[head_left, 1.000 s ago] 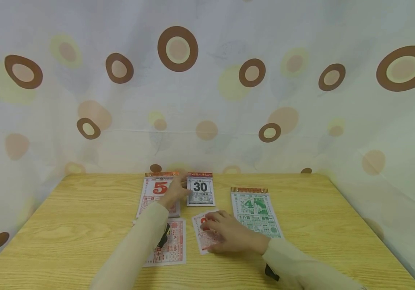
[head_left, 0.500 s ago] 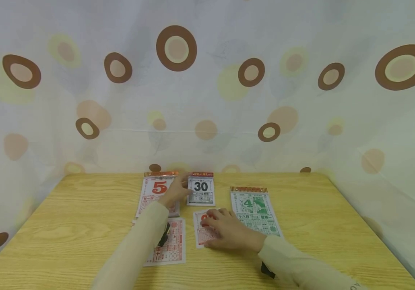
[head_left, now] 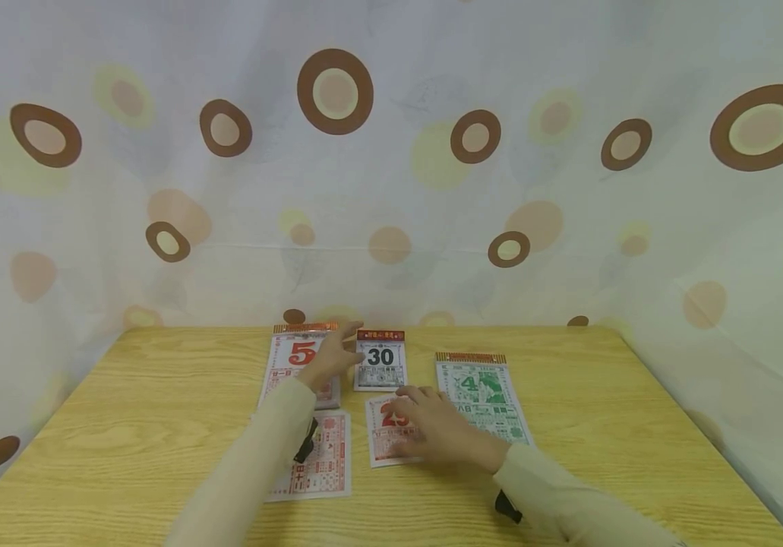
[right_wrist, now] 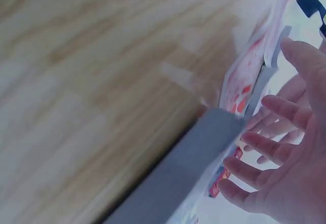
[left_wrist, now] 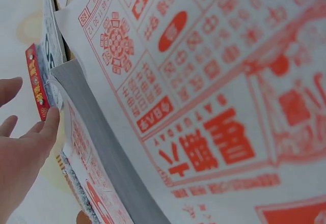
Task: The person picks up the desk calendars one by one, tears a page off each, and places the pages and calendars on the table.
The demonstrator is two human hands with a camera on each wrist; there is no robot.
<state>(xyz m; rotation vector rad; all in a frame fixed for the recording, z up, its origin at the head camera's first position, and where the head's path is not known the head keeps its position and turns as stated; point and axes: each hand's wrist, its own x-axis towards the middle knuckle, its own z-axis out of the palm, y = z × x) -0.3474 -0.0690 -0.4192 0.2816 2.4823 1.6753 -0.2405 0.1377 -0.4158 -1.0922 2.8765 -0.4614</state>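
Note:
My left hand hovers over the right side of a tear-off calendar with a red 5, fingers spread. Its fingertips are close beside a smaller calendar showing a black 30 under a red header; whether they touch cannot be told. My right hand is above a small calendar page with a red number, partly hidden by the fingers. In the right wrist view the right hand has its fingers apart and holds nothing. A calendar with a green 4 lies beside it.
Another red-printed calendar sheet lies in front of the red 5 calendar, partly under the left forearm. Everything rests on a wooden table. A dotted curtain hangs behind the table's far edge.
The small red-numbered page has been straightened and shifted slightly up and right. My right hand now uncovers more of its number. The 30 calendar sits slightly nearer, and my left fingers have spread beside it.

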